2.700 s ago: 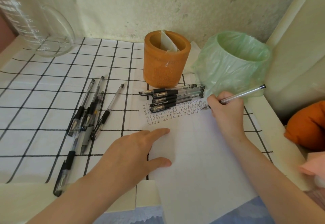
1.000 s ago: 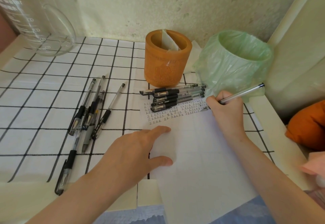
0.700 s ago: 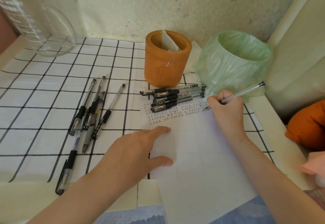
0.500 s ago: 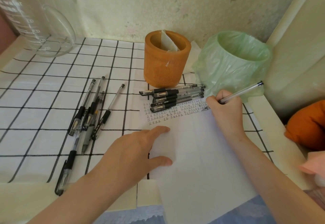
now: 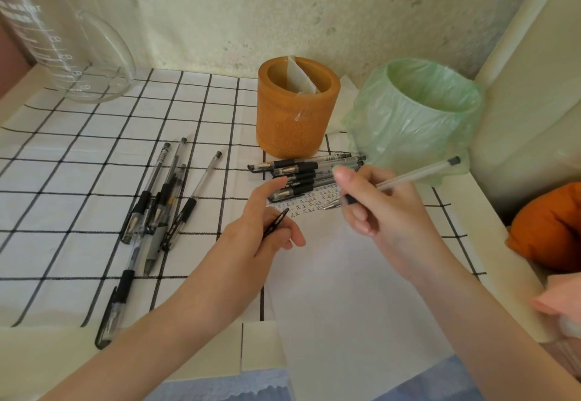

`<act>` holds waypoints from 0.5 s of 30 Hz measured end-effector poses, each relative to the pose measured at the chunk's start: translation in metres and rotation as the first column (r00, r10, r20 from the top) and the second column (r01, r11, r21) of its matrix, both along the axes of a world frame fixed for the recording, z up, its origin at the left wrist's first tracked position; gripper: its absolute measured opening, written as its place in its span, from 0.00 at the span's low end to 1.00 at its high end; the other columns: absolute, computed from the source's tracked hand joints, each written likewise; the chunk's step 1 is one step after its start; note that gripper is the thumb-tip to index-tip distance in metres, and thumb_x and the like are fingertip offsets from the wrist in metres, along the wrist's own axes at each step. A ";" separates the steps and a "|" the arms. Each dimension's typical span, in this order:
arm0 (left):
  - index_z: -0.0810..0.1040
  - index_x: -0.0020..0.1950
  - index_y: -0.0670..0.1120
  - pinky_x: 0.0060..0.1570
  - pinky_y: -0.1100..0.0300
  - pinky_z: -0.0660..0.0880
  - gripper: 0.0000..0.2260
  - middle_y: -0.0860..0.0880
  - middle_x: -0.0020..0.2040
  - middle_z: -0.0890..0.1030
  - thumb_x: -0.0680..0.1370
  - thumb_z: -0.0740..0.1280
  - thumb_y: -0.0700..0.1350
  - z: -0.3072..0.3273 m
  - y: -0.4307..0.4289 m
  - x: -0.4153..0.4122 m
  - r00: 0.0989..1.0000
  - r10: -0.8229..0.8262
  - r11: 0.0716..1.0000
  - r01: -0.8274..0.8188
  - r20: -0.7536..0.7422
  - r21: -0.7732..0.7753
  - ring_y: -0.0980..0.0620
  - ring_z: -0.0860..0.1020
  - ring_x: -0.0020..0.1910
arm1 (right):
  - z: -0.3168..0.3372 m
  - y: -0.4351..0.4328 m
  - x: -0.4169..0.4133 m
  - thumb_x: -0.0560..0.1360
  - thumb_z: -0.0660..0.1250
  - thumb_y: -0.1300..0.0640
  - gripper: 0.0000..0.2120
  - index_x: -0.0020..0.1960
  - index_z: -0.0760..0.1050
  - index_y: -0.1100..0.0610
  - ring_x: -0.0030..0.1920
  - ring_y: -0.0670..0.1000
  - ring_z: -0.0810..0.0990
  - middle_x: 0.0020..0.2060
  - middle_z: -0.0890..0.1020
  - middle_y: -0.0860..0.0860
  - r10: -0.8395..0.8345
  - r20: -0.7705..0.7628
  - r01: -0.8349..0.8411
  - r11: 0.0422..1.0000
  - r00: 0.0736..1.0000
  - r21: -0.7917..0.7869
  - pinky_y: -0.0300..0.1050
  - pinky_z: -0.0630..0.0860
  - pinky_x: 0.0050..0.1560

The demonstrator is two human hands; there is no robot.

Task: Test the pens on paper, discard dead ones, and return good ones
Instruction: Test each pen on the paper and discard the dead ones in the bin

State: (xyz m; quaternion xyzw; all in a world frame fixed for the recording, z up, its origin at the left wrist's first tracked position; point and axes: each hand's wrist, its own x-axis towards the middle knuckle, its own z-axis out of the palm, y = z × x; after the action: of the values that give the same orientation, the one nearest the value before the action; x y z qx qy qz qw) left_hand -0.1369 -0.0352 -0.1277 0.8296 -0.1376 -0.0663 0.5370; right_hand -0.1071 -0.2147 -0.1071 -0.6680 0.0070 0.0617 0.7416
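My right hand (image 5: pixel 377 208) grips a clear-barrelled pen (image 5: pixel 418 172) just above the white paper (image 5: pixel 345 290), its tip pointing left over the rows of small test marks. My left hand (image 5: pixel 248 240) is raised off the paper and pinches a black pen cap (image 5: pixel 278 220), close to the pen's tip. Several capped pens (image 5: pixel 301 169) lie in a row at the paper's top edge. A loose pile of more pens (image 5: pixel 160 202) lies on the checked cloth to the left.
An orange pen holder (image 5: pixel 295 108) stands behind the row of pens, and a bin lined with a green bag (image 5: pixel 418 117) stands to its right. A large glass beaker (image 5: pixel 63 39) is at the back left. An orange cushion-like object (image 5: pixel 550 227) lies off the right edge.
My right hand has lifted the pen from its writing spot and moved it left. My left hand has left the paper, risen toward the pen, and now holds a black cap.
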 end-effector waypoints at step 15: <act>0.57 0.68 0.60 0.47 0.73 0.71 0.25 0.57 0.41 0.81 0.79 0.60 0.39 0.001 -0.004 -0.005 0.995 -0.047 0.997 0.043 0.082 0.061 0.61 0.77 0.45 | -0.008 0.025 -0.010 0.69 0.70 0.51 0.16 0.35 0.72 0.64 0.22 0.49 0.71 0.20 0.71 0.52 0.216 -0.034 -0.218 0.974 0.976 -0.056 0.38 0.67 0.27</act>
State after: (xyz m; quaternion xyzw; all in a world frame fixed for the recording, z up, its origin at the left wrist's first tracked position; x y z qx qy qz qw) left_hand -0.1420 -0.0393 -0.1265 0.8438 -0.1767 -0.0476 0.5045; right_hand -0.1173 -0.1894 -0.1147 -0.6857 -0.0540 0.1513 0.7100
